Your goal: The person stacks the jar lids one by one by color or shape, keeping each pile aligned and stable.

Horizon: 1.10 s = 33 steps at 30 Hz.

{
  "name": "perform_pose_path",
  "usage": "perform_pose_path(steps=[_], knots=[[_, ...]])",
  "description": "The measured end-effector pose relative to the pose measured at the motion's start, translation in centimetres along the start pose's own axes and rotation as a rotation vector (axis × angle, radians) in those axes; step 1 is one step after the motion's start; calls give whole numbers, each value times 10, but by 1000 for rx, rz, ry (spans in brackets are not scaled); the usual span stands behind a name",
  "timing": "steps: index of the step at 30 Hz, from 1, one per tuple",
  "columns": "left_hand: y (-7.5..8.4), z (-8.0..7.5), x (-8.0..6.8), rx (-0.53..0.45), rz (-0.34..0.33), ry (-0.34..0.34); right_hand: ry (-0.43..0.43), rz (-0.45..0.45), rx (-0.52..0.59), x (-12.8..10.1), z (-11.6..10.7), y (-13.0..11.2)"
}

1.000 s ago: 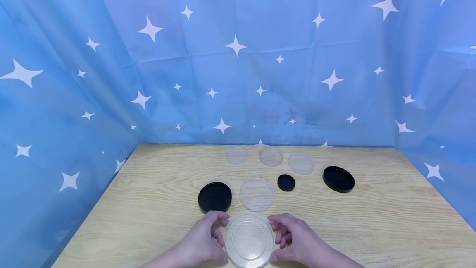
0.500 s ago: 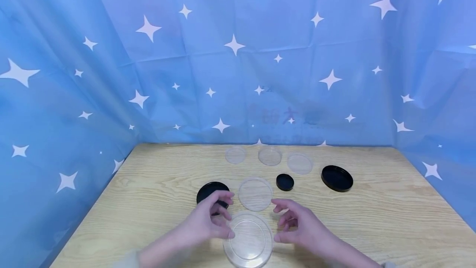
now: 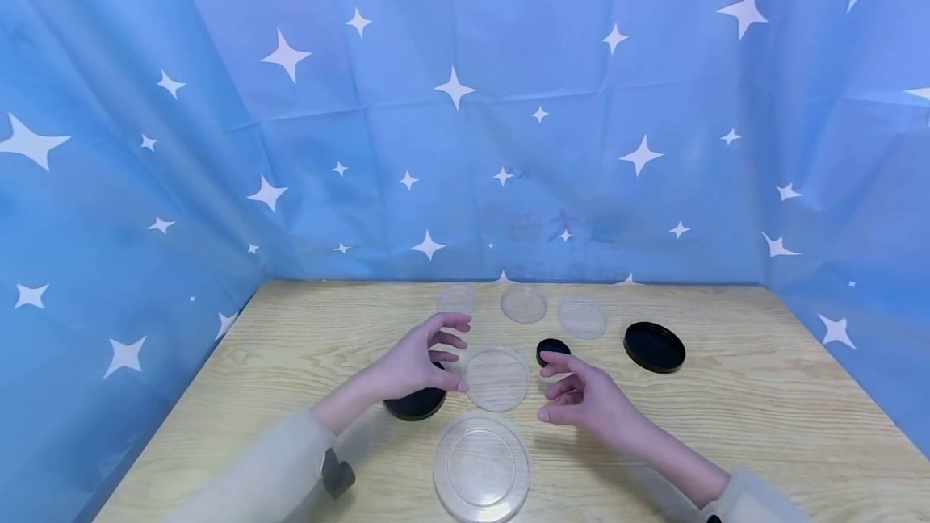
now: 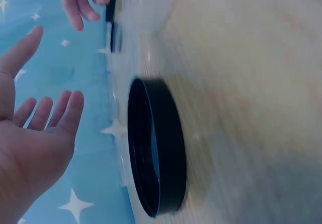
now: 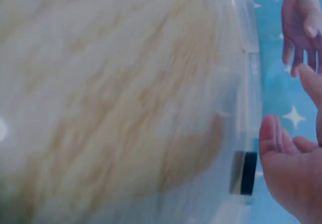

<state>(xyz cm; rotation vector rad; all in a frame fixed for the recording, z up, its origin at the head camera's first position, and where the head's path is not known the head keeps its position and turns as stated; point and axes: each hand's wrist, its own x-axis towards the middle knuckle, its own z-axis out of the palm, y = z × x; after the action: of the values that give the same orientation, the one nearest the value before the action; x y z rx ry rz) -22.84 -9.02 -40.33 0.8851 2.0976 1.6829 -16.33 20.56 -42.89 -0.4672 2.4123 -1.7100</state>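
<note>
Both hands have left the large clear dish (image 3: 482, 467), which they flanked a second ago at the near edge of the counter (image 3: 763, 418); it now lies alone and flat there, untouched. Since then the hands have travelled away from the person and now hover either side of the medium clear dish (image 3: 497, 378) just beyond it. That reads, as a judgement, as the big dish being finished with and the medium one next in hand.

The left hand (image 3: 421, 361) hangs over the near black lid (image 3: 415, 404), fingers spread and gently bent, thumb tip close to the medium dish's left rim; whether it touches is hard to say from the head view. Its grip is wide and holds nothing. The right hand (image 3: 581, 398) floats to the dish's right, fingers loose, grip likewise wide and empty, with the small black cap (image 3: 552, 348) just behind its fingertips.

The medium dish is a shallow, see-through round with a low rim, the wood grain showing plainly through it, lying flat between the two hands. In the left wrist view the near black lid (image 4: 156, 148) shows as a shallow ring with a raised wall, open side up, though the frame is blurred
</note>
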Motion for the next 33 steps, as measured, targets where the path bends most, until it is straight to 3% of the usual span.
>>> perform_pose_path(steps=[8,13,24,33], knots=[[-21,-11,24,115,-20,-73,-6,-3,-69,7,4,11],[-28,-12,32,114,-48,-127,24,7,-117,11,5,12],[-38,-10,36,284,-72,-124,57,21,-171,20,13,10],[-41,-11,34,364,-121,-121,87,15,-225,26,19,15]])
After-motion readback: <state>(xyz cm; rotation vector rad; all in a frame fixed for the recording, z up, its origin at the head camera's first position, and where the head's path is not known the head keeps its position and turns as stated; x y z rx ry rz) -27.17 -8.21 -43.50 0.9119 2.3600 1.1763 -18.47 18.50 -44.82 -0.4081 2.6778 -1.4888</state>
